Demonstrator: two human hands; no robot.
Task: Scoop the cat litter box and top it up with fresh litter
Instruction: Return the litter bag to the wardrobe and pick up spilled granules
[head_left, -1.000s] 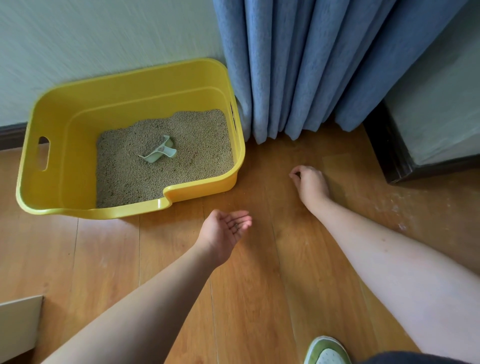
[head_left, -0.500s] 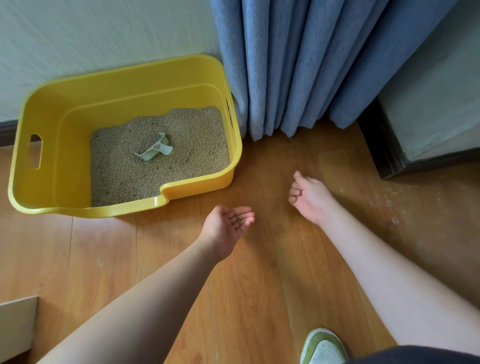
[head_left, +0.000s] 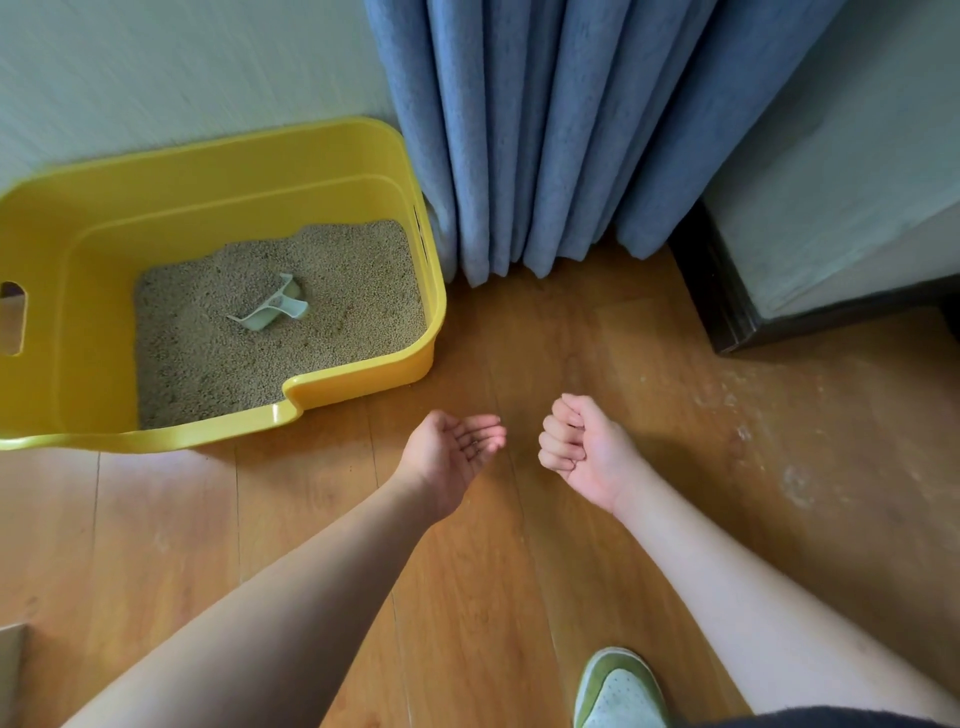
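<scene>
The yellow litter box (head_left: 363, 156) sits on the wood floor (head_left: 519, 597) against the wall, and its left end is cut off by the edge of the picture. Its right side is just beside the blue curtain (head_left: 519, 130). The tan litter (head_left: 337, 322) covers the bottom, but the near wall hides the front strip of it. A small pale green scoop (head_left: 270, 312) lies on the litter near the middle. Its long way runs from lower left to upper right, with the thin handle pointing lower left. It is partly sunk in, so its full shape is hard to make out.

The left hand (head_left: 449, 457) hangs over the floor in front of the box, palm up and cupped, fingers loosely bent. A tiny dark speck sits in the palm; I cannot tell what it is. The right hand (head_left: 582, 452) is close beside it, not touching, with fingers curled tight into a fist. I cannot tell if anything is inside the fist.

A green and white shoe (head_left: 618, 691) shows at the bottom, partly cut off.
</scene>
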